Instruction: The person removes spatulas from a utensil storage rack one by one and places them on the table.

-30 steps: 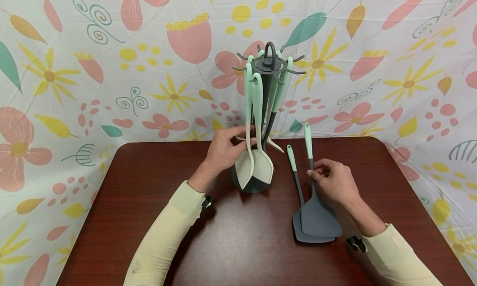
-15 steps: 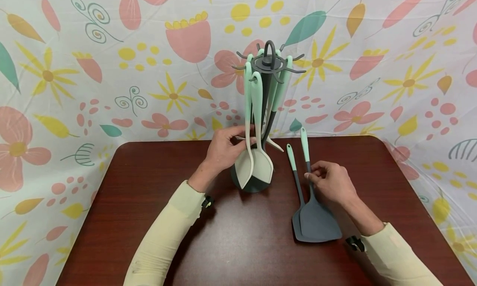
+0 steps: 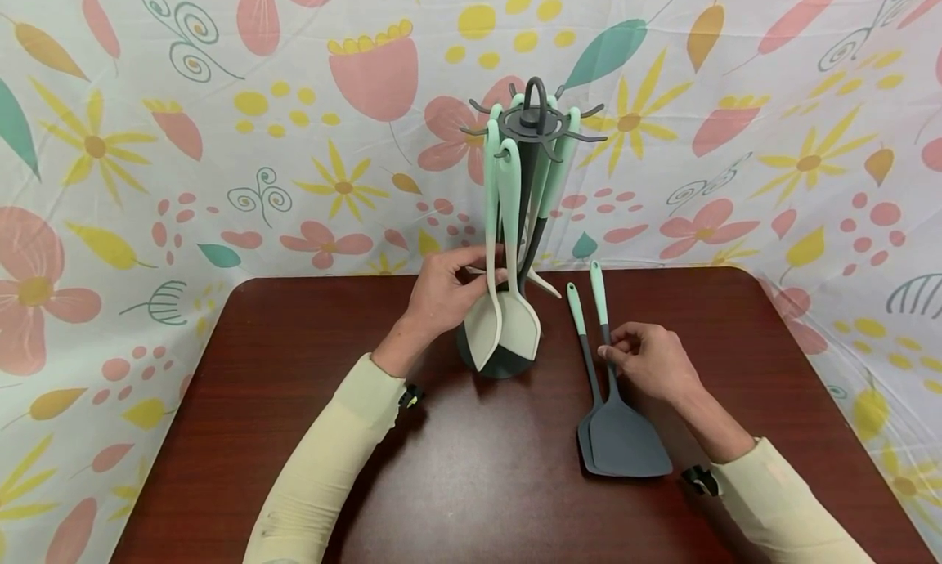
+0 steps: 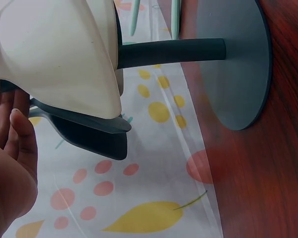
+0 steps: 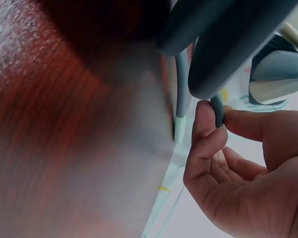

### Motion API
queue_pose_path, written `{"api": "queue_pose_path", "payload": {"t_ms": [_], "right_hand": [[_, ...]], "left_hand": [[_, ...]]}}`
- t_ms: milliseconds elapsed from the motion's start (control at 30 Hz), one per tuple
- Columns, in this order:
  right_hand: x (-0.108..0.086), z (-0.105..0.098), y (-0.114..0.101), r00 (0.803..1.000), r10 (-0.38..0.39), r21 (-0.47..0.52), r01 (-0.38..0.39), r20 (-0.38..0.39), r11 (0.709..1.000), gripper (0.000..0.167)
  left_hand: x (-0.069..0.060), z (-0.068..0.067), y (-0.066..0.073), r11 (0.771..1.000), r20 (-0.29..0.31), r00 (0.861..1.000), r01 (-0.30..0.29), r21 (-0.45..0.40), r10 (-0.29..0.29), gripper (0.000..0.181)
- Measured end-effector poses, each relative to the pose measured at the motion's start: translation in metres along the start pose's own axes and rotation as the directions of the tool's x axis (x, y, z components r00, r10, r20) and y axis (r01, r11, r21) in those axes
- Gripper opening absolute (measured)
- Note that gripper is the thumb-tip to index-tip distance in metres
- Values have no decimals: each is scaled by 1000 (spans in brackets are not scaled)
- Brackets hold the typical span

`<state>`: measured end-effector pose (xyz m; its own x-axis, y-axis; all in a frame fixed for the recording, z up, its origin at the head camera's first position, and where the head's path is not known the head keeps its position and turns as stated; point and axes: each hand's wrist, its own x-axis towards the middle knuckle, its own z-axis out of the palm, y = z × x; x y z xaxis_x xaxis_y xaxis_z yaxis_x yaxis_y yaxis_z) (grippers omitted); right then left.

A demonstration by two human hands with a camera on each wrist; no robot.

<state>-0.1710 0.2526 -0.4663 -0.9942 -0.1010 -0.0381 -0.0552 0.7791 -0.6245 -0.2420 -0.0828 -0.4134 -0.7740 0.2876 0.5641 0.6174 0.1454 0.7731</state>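
My left hand (image 3: 445, 290) reaches among the hanging utensils and appears to grip the dark pole of the utensil stand (image 3: 496, 364); its fingertips are partly hidden. Two cream utensils (image 3: 522, 327) with mint handles hang at the stand's front. In the left wrist view, a cream utensil (image 4: 64, 54) covers part of the hand (image 4: 15, 148). Between thumb and fingers, my right hand (image 3: 655, 361) pinches the grey shaft of a spatula (image 3: 629, 441). Its broad blade overlaps a second spatula (image 3: 577, 306) lying on its left. The right wrist view shows the pinched shaft (image 5: 217, 111) close up.
The brown table (image 3: 316, 466) carries the stand and both spatulas. Dark hooks (image 3: 592, 137) stick out around the stand's top. More utensils (image 3: 545, 221) hang behind and right of the pole. A flowered cloth (image 3: 353, 139) hangs behind the table's back edge.
The held spatula has turned slightly and slid left and toward me, its blade now covering more of the second spatula. My right hand moved slightly left. The left hand has stayed put.
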Motion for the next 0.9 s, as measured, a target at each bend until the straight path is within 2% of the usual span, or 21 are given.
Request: {"api": "queue_pose_path", "payload": {"t_ms": [200, 900], "right_hand": [[3, 3, 6, 998, 26, 23, -27, 50, 999, 26], [8, 10, 13, 993, 49, 40, -54, 107, 998, 27]], "left_hand": [[-1, 2, -1, 1000, 2, 1000, -6, -4, 6, 26], [0, 0, 1, 1000, 1, 1000, 2, 3, -2, 26]]}}
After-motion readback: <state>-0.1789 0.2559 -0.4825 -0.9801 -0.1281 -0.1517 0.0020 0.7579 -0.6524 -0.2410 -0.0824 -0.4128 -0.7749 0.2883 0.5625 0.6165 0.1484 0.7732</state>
